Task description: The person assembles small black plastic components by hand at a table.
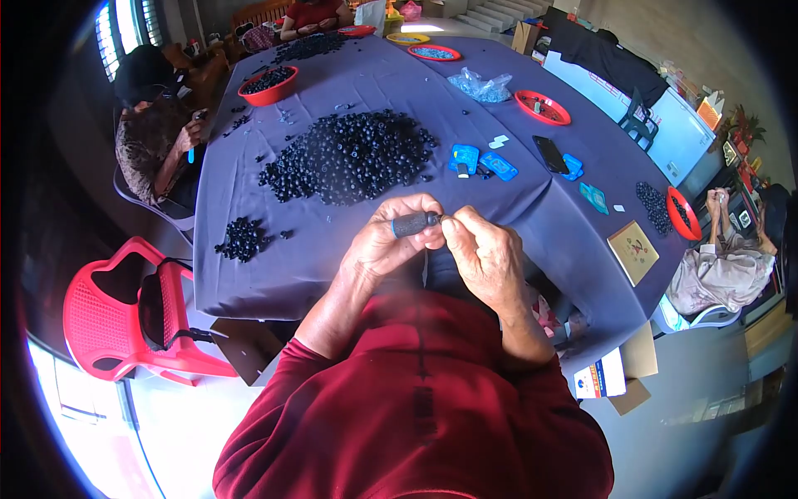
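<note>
Above the table's near edge, my two hands meet. My left hand [399,235] is closed in a pinch on a small round black piece [433,219]. A dark grey finger cover [411,224] with a blue band appears to sit on its thumb. Against the piece's right side, my right hand [485,254] pinches with thumb and forefinger; whatever lies between those fingertips is too small to make out. Just beyond my hands spreads a large heap of similar small black pieces [353,158]. A smaller pile [242,239] lies to the left.
A grey-blue cloth covers the table [490,204]. Red trays, including one of black pieces [268,86], stand farther off. Blue packets [496,165], a phone [549,154] and a booklet [633,253] lie right. A red chair [125,312] stands left. Other people sit around the table.
</note>
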A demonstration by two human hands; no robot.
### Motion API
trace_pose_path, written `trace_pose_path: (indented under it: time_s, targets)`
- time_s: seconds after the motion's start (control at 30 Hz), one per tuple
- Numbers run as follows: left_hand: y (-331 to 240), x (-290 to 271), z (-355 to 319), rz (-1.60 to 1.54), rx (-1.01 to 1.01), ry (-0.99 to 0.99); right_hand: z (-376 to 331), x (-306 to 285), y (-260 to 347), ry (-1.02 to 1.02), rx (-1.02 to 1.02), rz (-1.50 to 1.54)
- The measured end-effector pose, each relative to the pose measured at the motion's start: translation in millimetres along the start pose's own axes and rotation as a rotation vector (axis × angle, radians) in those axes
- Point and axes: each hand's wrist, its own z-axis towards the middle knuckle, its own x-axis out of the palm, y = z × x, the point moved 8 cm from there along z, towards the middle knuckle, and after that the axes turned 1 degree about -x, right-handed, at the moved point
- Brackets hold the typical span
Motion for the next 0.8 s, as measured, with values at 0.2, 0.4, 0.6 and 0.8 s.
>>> trace_pose_path:
  time_s: [0.2,0.4,0.6,0.8]
  targets:
    - [5.0,3.1,-0.9,-0.054,-0.012,0.004,-3.0,-4.0,7.1,-0.045,-0.063,0.071]
    - [2.5,1.3,-0.4,-0.064,-0.021,0.001,-3.3,-6.0,23.1,-0.070,-0.126,-0.081]
    - [3.4,9.4,-1.1,-0.113,-0.021,0.052,-6.0,-9.3,18.9,-0.054,-0.114,0.068]
    - [2.7,6.7,-2.8,-0.084,-0.018,0.067,-6.5,-9.1,17.2,-0.064,-0.084,0.103]
